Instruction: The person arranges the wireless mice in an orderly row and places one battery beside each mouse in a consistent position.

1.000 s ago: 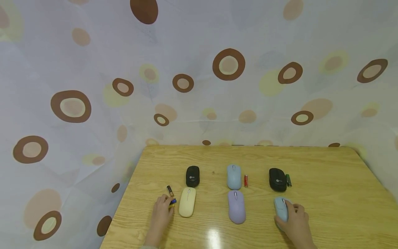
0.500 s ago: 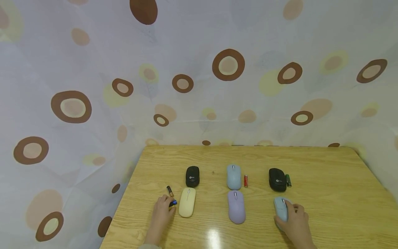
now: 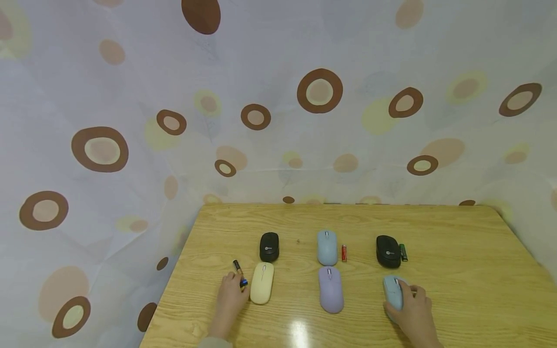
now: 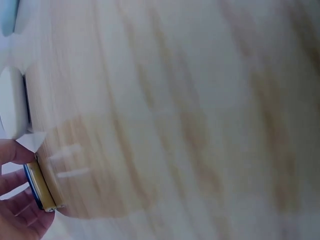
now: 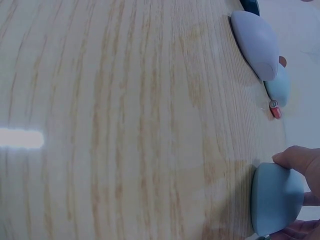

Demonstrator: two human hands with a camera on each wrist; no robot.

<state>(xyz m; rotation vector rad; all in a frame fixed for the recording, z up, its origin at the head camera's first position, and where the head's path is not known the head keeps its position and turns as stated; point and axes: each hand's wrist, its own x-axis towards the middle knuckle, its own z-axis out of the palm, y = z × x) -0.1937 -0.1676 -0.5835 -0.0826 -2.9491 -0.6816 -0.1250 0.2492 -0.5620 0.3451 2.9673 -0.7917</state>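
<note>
My left hand (image 3: 232, 294) is low over the table's left side, just left of a pale yellow mouse (image 3: 262, 283). Between its thumb and fingers it pinches two batteries side by side, a yellow battery (image 4: 42, 189) and a blue battery (image 3: 243, 282). Another battery, black and copper (image 3: 237, 267), lies just beyond the fingers. On the right, my right hand (image 3: 414, 309) grips a light blue mouse (image 5: 276, 197), thumb on one side and fingers on the other. The palm covers part of that mouse in the head view.
Black mice (image 3: 269, 247) (image 3: 388, 251) lie farther back, the right one beside a green battery (image 3: 403, 252). Mid-table are another light blue mouse (image 3: 327, 248), a purple mouse (image 3: 331, 290) and a red battery (image 3: 344, 253). A patterned sheet (image 3: 278, 145) hangs behind the wooden table (image 3: 474, 270).
My left hand has shifted slightly right, its thumb now closer to the pale yellow mouse and the blue and yellow batteries turned a little. The right hand stays on the light blue mouse.
</note>
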